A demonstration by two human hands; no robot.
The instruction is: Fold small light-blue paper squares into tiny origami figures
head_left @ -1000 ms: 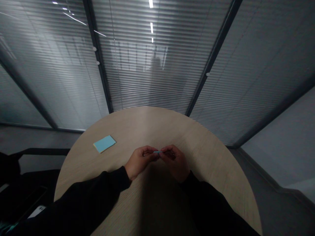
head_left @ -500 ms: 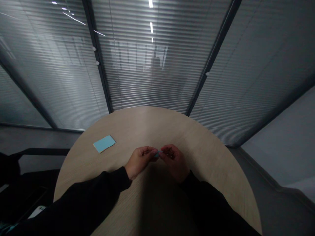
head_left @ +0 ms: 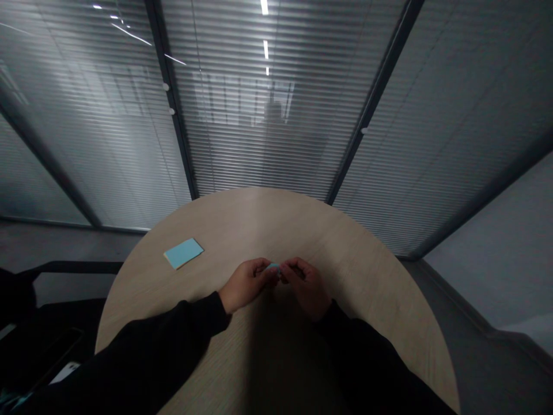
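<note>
Blue paper scrap [head_left: 273,267] now sits deeper in, mostly hidden between the fingertips of the left hand [head_left: 246,282] and right hand [head_left: 306,287]. Both curl nearly shut, pinching it, right of the blue sticky-note pad [head_left: 184,253].

Head view facing forward and down, seemingly close over round table [head_left: 259,219].

Small blue piece [head_left: 273,267], half hidden, shape unclear

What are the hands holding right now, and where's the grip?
A small piece of light blue paper, pinched by the fingertips of the left hand and right hand; they hide most of it.
</note>
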